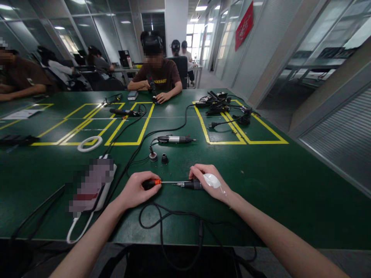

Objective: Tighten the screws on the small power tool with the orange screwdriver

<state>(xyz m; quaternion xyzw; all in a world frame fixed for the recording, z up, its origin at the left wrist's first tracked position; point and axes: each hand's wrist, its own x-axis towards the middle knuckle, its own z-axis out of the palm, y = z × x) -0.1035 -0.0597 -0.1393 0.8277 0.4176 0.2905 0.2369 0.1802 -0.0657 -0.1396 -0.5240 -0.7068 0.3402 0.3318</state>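
My left hand (141, 188) is closed around the black and orange handle of a screwdriver (158, 182), its thin metal shaft pointing right. My right hand (210, 179) grips the black body of an electric screwdriver (189, 185), whose metal tip points left. The two tools lie nearly in line, just above the green table, the shaft running alongside the metal tip; whether they touch I cannot tell. A white patch under clear film covers the back of my right hand. Beyond my hands stand a small metal and black part (153, 155) and a black cone-shaped collar (165, 158).
A second electric screwdriver (174, 139) lies farther back. A phone-like device (93, 185) rests at left near a white tape roll (89, 143). Black cables (165, 213) loop in front of me. A tangle of tools and cords (217, 102) sits back right. A co-worker (158, 75) sits opposite.
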